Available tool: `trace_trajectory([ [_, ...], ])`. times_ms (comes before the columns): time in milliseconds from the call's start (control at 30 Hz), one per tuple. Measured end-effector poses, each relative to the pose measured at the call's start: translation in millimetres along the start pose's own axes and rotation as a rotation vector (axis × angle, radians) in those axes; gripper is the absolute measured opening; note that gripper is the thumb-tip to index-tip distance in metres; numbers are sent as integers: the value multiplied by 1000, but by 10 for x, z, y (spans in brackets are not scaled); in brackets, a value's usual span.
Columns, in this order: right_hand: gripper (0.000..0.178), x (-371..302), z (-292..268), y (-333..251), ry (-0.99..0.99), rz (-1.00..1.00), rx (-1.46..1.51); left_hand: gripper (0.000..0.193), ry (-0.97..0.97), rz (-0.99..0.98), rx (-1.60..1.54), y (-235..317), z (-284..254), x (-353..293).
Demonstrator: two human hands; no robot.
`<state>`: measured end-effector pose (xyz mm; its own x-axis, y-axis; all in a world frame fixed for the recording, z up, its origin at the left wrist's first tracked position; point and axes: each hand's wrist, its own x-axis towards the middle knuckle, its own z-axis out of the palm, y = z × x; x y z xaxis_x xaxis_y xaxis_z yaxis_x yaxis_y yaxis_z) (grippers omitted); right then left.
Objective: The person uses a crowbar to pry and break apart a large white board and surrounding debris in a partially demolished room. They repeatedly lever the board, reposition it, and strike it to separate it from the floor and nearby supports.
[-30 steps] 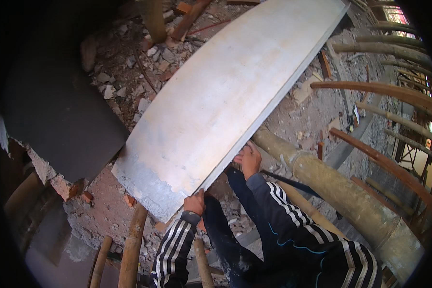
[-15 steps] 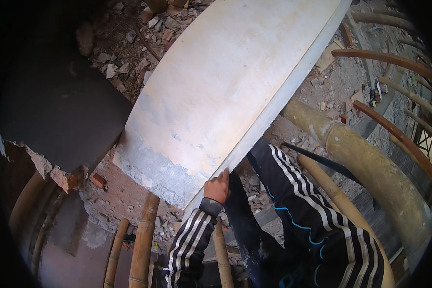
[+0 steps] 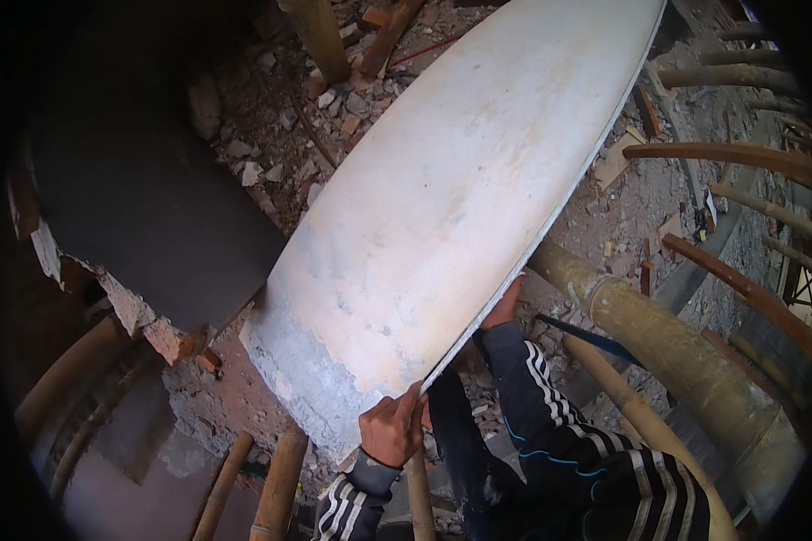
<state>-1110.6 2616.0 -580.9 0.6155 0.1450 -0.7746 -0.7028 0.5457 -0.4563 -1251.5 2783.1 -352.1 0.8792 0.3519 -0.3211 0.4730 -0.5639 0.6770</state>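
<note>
Over rubble point(image 3: 352, 105), the long white slab point(image 3: 442, 207) runs diagonally away toward upper right. The left hand point(image 3: 393, 431) pinches its right edge, nearer the close end; the right hand point(image 3: 503, 308) meets that edge farther along, grip hidden, cannot tell.

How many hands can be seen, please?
2: the left hand at the long edge of the white panel, and the right hand farther up that edge, partly hidden.

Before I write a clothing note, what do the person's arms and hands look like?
The dark left sleeve and right sleeve carry pale stripes and end in plain cuffs; thin blue piping edges the right. Left hand and right hand wear no gloves.
</note>
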Motion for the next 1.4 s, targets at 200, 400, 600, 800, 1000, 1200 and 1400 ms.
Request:
trace_trajectory([
  [200,80,-345,529,-203,-57,87,-21,21,149,6,121,-94,-139,3],
  [400,86,-750,1207,-468,15,137,-79,21,145,46,199,80,-855,199],
  [600,83,-1123,2047,-724,96,99,-134,19,223,94,238,195,-1625,552],
  [800,75,-1377,2302,-799,171,44,-174,14,34,-116,117,508,-2114,813],
  [1000,83,-1258,2368,-879,211,135,-136,12,69,-32,129,468,-1919,582],
  [1200,82,-1187,2024,-760,61,126,-125,11,196,79,231,128,-1569,508],
  [1400,81,-1377,2156,-1062,41,128,-141,14,214,81,225,378,-1701,601],
])
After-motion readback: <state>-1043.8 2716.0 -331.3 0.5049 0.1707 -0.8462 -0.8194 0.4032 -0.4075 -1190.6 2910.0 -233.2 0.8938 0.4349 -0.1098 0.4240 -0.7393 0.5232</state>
